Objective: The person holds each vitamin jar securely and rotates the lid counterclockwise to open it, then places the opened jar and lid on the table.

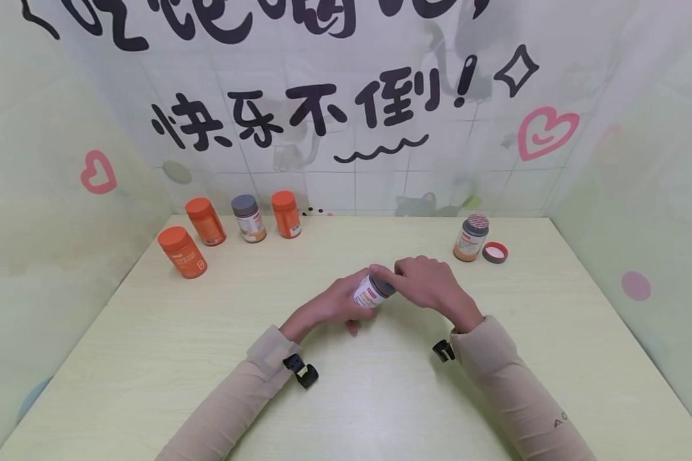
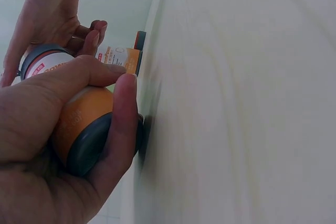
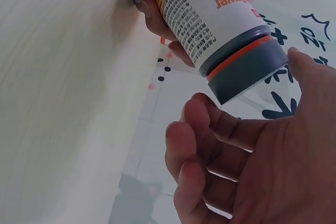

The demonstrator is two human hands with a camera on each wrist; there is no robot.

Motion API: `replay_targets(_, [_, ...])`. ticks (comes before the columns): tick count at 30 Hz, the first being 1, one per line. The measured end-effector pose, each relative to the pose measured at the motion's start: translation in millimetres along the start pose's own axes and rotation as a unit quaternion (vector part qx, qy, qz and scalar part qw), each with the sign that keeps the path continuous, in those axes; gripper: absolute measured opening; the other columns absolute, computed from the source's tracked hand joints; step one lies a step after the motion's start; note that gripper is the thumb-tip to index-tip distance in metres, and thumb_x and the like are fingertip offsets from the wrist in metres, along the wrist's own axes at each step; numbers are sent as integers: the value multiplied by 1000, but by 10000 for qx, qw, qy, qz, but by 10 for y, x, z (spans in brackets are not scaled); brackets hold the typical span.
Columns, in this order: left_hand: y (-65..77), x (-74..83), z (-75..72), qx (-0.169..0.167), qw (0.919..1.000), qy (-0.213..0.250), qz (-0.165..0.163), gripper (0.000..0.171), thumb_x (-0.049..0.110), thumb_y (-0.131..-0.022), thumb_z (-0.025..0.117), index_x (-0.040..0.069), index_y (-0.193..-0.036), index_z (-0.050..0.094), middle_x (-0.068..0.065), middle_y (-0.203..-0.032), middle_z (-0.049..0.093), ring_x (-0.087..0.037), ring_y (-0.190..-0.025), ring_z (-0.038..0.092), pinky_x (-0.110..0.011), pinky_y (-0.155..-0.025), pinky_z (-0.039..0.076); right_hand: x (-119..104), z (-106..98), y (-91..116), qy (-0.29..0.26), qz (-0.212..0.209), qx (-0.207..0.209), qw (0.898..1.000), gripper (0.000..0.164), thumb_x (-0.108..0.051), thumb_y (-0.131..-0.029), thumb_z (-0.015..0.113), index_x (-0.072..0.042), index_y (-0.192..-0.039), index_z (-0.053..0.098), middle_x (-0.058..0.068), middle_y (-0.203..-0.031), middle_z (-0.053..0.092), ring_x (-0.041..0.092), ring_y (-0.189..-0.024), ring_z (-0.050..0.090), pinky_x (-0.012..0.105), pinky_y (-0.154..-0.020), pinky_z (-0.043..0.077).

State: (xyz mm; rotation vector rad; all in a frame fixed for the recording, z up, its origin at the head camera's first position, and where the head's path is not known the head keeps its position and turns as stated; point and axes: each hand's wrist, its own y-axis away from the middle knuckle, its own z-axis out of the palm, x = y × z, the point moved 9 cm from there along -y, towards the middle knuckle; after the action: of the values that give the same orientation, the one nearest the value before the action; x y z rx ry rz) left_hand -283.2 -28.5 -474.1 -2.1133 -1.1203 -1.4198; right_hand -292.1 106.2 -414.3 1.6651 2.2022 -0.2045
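Tilted above the table, a white-labelled supplement bottle [image 1: 368, 294] with an orange lower part is gripped by my left hand [image 1: 344, 299]. The left wrist view shows that thumb and fingers curl round its lower end. My right hand [image 1: 429, 282] is at the bottle's dark grey cap [image 3: 248, 70]. In the right wrist view its thumb is at the cap's edge, and its bent fingers [image 3: 181, 140] lie apart from the cap. A reddish-orange ring shows between cap and bottle.
Back right stands a capless bottle [image 1: 470, 239] with a patterned seal; beside it a loose cap [image 1: 495, 252] lies inside up. Back left are three orange bottles [image 1: 182, 252] and a grey-capped, white-labelled bottle [image 1: 249, 219]. Printed walls border the table [image 1: 357, 397].
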Motion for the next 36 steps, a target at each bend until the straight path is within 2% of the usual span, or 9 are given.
replay_targets(3, [-5, -5, -1, 25, 10000, -15, 37, 59, 2, -89, 73, 20, -139, 47, -17, -109, 59, -24, -65, 67, -41, -53, 62, 21, -13, 4, -5, 77, 34, 10000, 73, -83, -93, 36, -17, -77, 64, 2, -70, 59, 20, -63, 56, 32, -55, 40])
replay_targets(10, [-2, -1, -2, 35, 10000, -36, 33, 62, 2, -89, 73, 20, -142, 46, -16, -110, 60, -23, -67, 67, -41, -53, 62, -8, 6, 6, -164, -129, -144, 9997, 71, -77, -97, 39, -14, -84, 70, 0, -71, 66, 17, -62, 61, 32, -54, 44])
replay_targets(14, [6, -2, -9, 50, 10000, -23, -26, 62, 2, -89, 73, 19, -142, 46, -17, -110, 60, -24, -68, 67, -41, -54, 63, -9, 9, 4, -239, -180, -225, 9993, 67, -76, -96, 41, -15, -87, 68, 0, -72, 66, 17, -61, 62, 32, -54, 46])
replay_targets(21, [-6, 1, -3, 41, 10000, -20, -45, 60, 1, -88, 73, 17, -140, 47, -16, -110, 60, -23, -65, 67, -41, -54, 63, 40, 19, 3, -200, -49, -280, 9994, 79, -82, -94, 35, -13, -91, 72, 1, -73, 67, 17, -62, 63, 33, -56, 45])
replay_targets(28, [-12, -14, -3, 39, 10000, -14, -62, 58, 2, -88, 74, 16, -138, 47, -16, -109, 60, -23, -67, 67, -41, -54, 63, 16, 37, 12, -254, -174, -448, 9985, 73, -77, -97, 39, -12, -93, 72, 1, -73, 68, 17, -60, 63, 32, -56, 47])
replay_targets(32, [-13, -22, -5, 55, 10000, -14, -79, 57, 2, -88, 74, 16, -137, 48, -16, -108, 60, -22, -65, 67, -41, -54, 63, 30, 36, 20, -330, -121, -521, 9980, 75, -79, -96, 38, -12, -97, 71, 2, -72, 67, 18, -59, 62, 32, -56, 47])
replay_targets(36, [-8, -13, -5, 55, 10000, -15, -68, 58, 3, -88, 74, 16, -137, 48, -16, -108, 61, -22, -64, 67, -40, -53, 62, 45, 23, 17, -282, -49, -476, 9985, 78, -82, -94, 37, -12, -95, 71, 2, -72, 67, 18, -60, 62, 32, -56, 46])
